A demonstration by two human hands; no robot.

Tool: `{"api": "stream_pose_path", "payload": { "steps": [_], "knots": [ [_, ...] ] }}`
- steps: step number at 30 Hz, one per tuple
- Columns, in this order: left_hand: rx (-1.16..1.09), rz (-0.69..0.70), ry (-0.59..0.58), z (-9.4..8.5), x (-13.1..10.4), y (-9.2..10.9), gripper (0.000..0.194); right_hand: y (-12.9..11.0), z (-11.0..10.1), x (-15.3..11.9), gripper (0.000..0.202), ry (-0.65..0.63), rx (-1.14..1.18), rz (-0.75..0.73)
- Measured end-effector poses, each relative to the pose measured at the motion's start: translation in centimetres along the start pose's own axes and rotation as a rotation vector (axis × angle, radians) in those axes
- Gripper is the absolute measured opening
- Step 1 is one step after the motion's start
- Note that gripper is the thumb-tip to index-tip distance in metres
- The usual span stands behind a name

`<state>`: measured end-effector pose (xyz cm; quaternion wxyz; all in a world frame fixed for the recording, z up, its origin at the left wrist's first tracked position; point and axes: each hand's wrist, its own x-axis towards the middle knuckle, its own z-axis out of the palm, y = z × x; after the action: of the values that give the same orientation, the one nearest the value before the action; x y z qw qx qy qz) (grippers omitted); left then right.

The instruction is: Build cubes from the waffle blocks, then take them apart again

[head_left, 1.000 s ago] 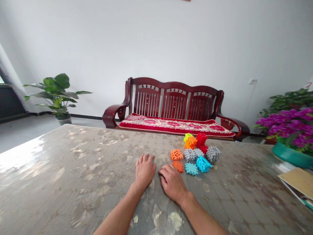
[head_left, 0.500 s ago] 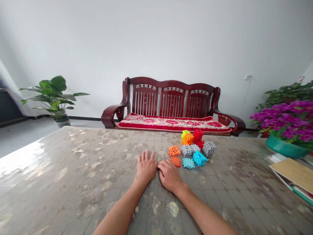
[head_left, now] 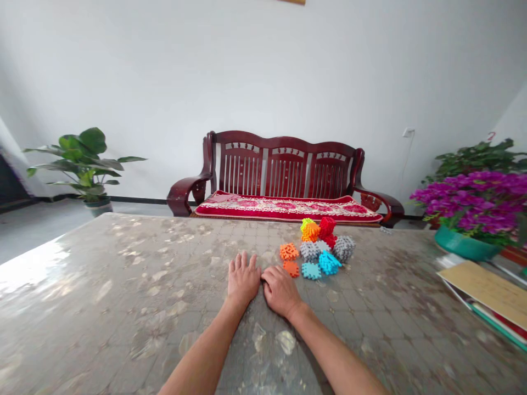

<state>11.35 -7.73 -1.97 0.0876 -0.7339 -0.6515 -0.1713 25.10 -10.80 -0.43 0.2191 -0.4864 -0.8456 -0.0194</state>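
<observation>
My left hand [head_left: 244,277] lies palm down on the patterned tabletop [head_left: 123,307], fingers stretched out and holding nothing. Beside it rests my right hand [head_left: 282,291], its fingers loosely curled toward the left thumb, with nothing seen in them. Just beyond the right hand are toothed plastic tiles: two orange tiles [head_left: 289,252] and a light blue tile [head_left: 311,271]. Behind and right of these sit a bright blue piece [head_left: 330,263], grey clusters [head_left: 345,249], red pieces [head_left: 328,227], and orange-yellow pieces [head_left: 310,231] bunched together.
On the right of the table stand purple flowers in a teal pot [head_left: 469,242], with a stack of papers and books [head_left: 488,291] in front. A dark red wooden bench [head_left: 288,164] with a red floral cushion stands beyond the table. A leafy potted plant [head_left: 90,164] is on the floor at left.
The whole view has shifted slightly, so the table's contents and bench appear a little farther left. Both hands keep their pose, and the tiles stay in place.
</observation>
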Motion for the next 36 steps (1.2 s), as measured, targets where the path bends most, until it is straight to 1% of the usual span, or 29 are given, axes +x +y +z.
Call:
{"api": "stream_pose_path", "payload": {
  "steps": [8,17,28,36],
  "knots": [
    [0.041,-0.041,0.000,-0.3,-1.4,0.1,0.048,0.2,0.3,0.0,0.018,0.027,0.049,-0.008],
    [0.033,-0.075,-0.018,-0.9,-1.1,0.4,0.049,0.3,0.3,0.0,0.016,0.034,0.073,0.024],
    [0.041,-0.055,0.019,-0.8,-1.1,0.3,0.047,0.4,0.6,0.1,0.017,0.044,0.086,0.031],
    [0.039,-0.044,0.033,-0.5,-1.1,0.2,0.046,0.3,0.3,0.1,0.018,0.037,0.082,0.033]
  ]
}}
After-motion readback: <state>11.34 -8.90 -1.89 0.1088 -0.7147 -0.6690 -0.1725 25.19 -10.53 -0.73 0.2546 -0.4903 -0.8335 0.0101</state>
